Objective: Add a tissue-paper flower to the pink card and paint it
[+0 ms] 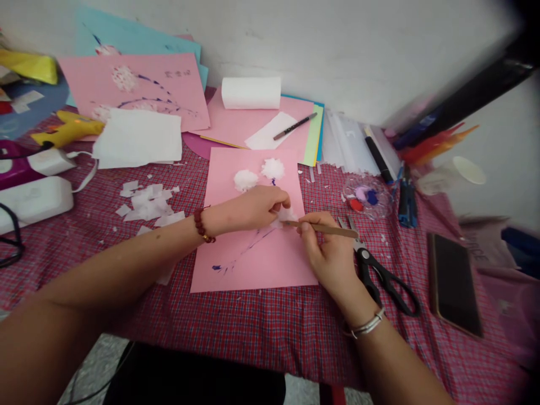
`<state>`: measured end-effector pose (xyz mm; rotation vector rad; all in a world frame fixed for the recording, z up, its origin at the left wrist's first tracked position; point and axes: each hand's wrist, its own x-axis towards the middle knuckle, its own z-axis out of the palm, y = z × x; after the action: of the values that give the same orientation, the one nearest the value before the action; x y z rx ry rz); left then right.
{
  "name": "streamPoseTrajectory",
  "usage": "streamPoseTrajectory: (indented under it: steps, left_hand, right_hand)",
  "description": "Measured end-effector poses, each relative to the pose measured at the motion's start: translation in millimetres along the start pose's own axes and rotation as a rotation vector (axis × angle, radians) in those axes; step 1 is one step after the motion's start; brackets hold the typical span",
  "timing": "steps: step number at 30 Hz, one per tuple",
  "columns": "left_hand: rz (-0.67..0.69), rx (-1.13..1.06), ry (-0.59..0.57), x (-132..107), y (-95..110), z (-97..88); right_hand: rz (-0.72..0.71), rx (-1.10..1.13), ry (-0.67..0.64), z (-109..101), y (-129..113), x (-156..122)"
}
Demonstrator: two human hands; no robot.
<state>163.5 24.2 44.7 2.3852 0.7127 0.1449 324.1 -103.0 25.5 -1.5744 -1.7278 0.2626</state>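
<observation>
A sheet of pink paper lies in front of me, with two white tissue-paper flowers on its upper half and dark blue painted strokes below. My left hand reaches over the sheet, its fingers curled closed beside a small white tissue piece; what sits between the fingertips is hidden. In my right hand is a flat wooden craft stick, pinched between thumb and fingers, its tip pointing left at the tissue piece.
Black-handled scissors lie right of my right hand, near a phone and a paint palette. Tissue squares are heaped at left. Behind stand a tissue roll, a yellow glue gun and finished pink artwork.
</observation>
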Motion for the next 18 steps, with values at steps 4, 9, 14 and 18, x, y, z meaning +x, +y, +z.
streamPoseTrajectory:
  steps: [4, 9, 14, 18]
  left_hand:
    - [0.020, 0.044, -0.014, -2.6, -4.2, -5.0]
    - [0.006, 0.053, -0.038, -3.5, -5.1, -7.4]
    - [0.006, 0.000, -0.044, -3.8, -8.0, -9.2]
    - [-0.013, -0.053, -0.042, -5.8, -8.3, -12.5]
  right_hand:
    - [-0.132, -0.178, -0.021, -0.6, -6.1, 1.2]
    - [-0.231, -0.293, -0.045, 0.2, -12.4, 1.7]
    - [-0.050, -0.050, 0.050, -5.5, -10.5, -0.7]
    - [0.073, 0.114, 0.113, -9.7, -7.3, -1.0]
